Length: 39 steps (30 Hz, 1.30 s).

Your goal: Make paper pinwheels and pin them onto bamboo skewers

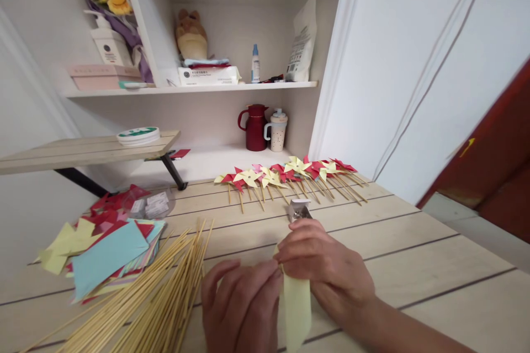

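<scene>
A pale yellow piece of paper (297, 311) hangs down between my two hands, low in the middle of the view. My right hand (333, 265) is closed on its upper part, fingers pressed together. From the other side, my left hand (244, 303) pinches the paper at the same spot with curled fingers. Whatever else lies between the fingertips is hidden. Just beyond my right fingers stands a small open box (298, 209) with little metallic pieces inside. Left of my left hand is a loose bundle of thin wooden sticks (165, 287).
Red, yellow and pink paper pinwheels (273, 176) on sticks lie in a row at the table's back. Coloured paper sheets (110, 256) are piled at left, near a clear container (151, 204). A small raised shelf (95, 149), red jug (255, 128) and cup (277, 131) stand behind.
</scene>
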Each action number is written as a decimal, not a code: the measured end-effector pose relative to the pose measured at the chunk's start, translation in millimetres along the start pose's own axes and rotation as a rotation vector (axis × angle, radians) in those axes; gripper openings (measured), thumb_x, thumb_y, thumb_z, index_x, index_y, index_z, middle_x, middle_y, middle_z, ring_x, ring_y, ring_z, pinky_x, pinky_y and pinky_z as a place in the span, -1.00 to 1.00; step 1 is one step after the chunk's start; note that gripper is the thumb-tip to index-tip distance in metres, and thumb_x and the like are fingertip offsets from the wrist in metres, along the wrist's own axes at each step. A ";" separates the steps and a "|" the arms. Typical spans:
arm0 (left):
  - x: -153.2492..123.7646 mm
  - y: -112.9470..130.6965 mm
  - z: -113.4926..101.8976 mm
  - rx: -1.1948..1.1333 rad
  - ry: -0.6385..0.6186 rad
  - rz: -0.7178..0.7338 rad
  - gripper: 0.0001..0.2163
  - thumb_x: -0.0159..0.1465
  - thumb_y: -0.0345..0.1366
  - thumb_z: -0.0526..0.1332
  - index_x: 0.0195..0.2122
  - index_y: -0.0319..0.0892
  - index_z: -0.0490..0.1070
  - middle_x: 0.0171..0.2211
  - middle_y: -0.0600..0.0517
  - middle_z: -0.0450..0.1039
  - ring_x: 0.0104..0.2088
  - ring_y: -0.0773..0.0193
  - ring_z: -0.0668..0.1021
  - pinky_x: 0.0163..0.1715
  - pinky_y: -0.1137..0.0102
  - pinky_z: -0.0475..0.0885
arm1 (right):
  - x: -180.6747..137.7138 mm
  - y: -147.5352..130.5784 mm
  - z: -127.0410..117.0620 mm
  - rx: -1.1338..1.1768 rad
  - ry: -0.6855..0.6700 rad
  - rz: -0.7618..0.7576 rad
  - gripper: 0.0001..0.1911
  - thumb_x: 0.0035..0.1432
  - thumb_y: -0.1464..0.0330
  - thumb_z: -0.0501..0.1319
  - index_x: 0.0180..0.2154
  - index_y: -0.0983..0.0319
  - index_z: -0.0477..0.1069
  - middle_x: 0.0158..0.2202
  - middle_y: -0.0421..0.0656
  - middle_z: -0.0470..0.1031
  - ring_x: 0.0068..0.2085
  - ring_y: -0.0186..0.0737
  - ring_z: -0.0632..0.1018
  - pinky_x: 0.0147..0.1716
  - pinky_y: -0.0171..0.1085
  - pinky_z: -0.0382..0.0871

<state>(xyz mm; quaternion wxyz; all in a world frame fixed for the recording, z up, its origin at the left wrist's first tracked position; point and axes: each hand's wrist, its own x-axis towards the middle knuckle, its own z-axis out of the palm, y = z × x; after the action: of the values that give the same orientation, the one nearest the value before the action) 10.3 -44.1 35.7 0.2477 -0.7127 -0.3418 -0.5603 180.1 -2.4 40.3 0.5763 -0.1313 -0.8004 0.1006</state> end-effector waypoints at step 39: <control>7.1 -6.0 -0.4 0.010 -0.144 -0.034 -0.82 0.27 -0.51 0.13 -0.24 -0.11 0.46 -0.33 0.11 0.63 -0.35 0.36 0.60 -0.05 0.30 0.27 | 2.4 11.1 -0.2 -0.134 -0.020 0.044 -0.74 0.17 0.59 0.16 -0.20 0.14 0.44 -0.29 -0.17 0.64 -0.22 -0.18 0.61 0.03 0.00 0.36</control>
<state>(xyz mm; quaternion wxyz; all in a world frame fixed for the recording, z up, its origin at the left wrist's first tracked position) 6.4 -39.1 42.5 0.2164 -0.7440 -0.3736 -0.5100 180.6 8.9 39.1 0.5560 -0.1860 -0.8078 0.0609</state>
